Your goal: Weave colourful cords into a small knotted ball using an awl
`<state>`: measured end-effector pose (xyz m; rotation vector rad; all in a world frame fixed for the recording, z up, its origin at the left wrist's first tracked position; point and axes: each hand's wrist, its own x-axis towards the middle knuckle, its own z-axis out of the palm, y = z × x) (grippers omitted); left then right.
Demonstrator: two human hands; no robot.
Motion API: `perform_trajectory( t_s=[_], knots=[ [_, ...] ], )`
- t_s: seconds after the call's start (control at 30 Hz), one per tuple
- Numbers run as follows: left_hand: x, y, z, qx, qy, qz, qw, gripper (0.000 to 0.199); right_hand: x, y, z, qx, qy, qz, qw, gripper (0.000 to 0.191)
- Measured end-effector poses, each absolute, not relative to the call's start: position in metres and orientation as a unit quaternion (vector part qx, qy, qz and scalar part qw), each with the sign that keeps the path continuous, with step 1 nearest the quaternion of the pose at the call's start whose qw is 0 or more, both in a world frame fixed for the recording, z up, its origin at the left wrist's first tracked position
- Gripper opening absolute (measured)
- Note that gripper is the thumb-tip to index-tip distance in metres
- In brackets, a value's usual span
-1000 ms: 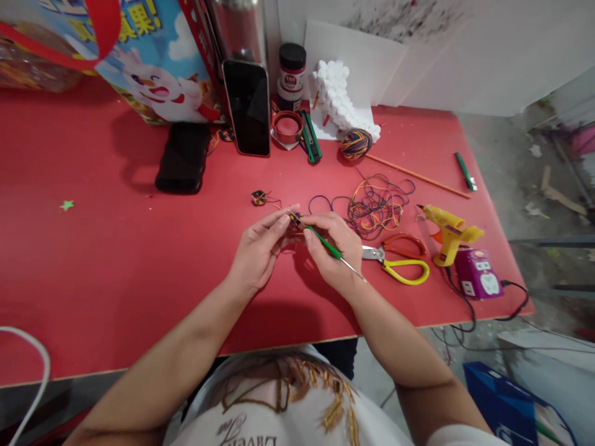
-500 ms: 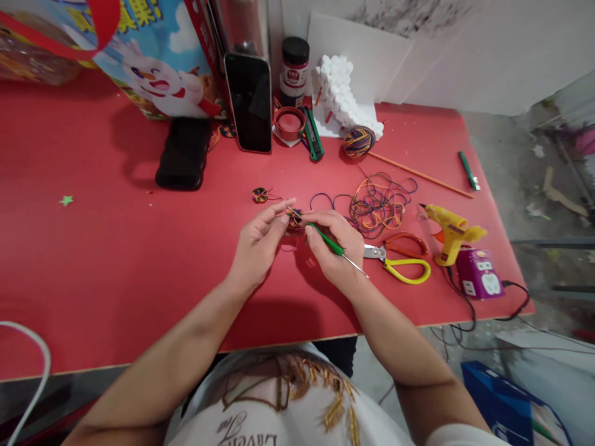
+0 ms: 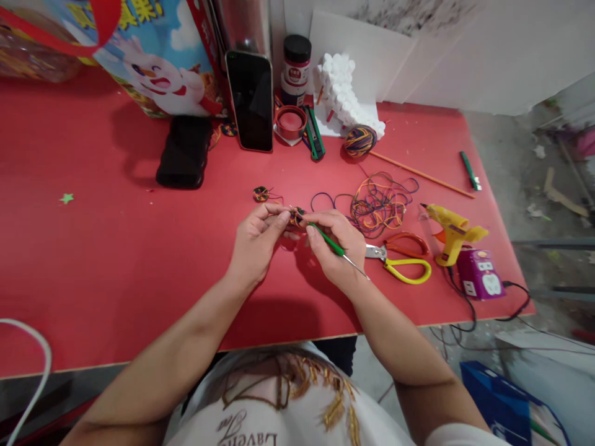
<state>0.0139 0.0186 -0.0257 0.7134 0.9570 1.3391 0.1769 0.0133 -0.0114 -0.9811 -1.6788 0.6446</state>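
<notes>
My left hand [image 3: 258,238] pinches a small multicoloured crochet piece [image 3: 296,217] between thumb and fingers. Closed around a crochet hook with a green handle [image 3: 333,243] is my right hand [image 3: 338,248]; the tip at the crochet piece is too small to make out, and the hook's bare metal end sticks out toward my wrist. Just beyond my left fingers lies another small round crochet piece [image 3: 261,194] with a loose thread tail. Loose multicoloured yarn [image 3: 381,204] spreads in a tangle right of my hands, and a yarn ball [image 3: 360,141] rests farther back.
Scissors [image 3: 406,271] lie beside my right hand. Farther right are a yellow glue gun [image 3: 449,232] and a purple power socket block [image 3: 481,274] with cables. A phone [image 3: 250,102] stands upright at the back, near a black case [image 3: 185,152] and a green cutter [image 3: 314,135].
My left index finger, stretched out before, has curled in toward the crochet piece. My right hand keeps its hold on the hook with hardly any shift.
</notes>
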Motion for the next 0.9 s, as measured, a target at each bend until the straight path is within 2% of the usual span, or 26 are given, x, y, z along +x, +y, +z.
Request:
perform_trajectory(
  t_s=[0.23, 0.4, 0.67, 0.9],
  knots=[
    [0.0118, 0.0169, -0.0242, 0.306, 0.431, 0.574, 0.626, 0.027, 0.1776, 0.0141, -0.0103, -0.405, -0.704, 0.268, 0.518, 0.015],
    [0.0103, 0.0143, -0.0244, 0.308, 0.422, 0.563, 0.64, 0.034, 0.1788, 0.0139, -0.0118, -0.421, -0.686, 0.299, 0.512, 0.015],
    [0.0128, 0.0143, -0.0225, 0.334, 0.451, 0.569, 0.601, 0.024, 0.1777, 0.0126, -0.0127, -0.442, -0.663, 0.327, 0.507, 0.015],
    [0.0108, 0.0151, -0.022, 0.329, 0.422, 0.585, 0.609, 0.02, 0.1783, 0.0141, -0.0115, -0.423, -0.656, 0.347, 0.519, 0.013]
  ],
)
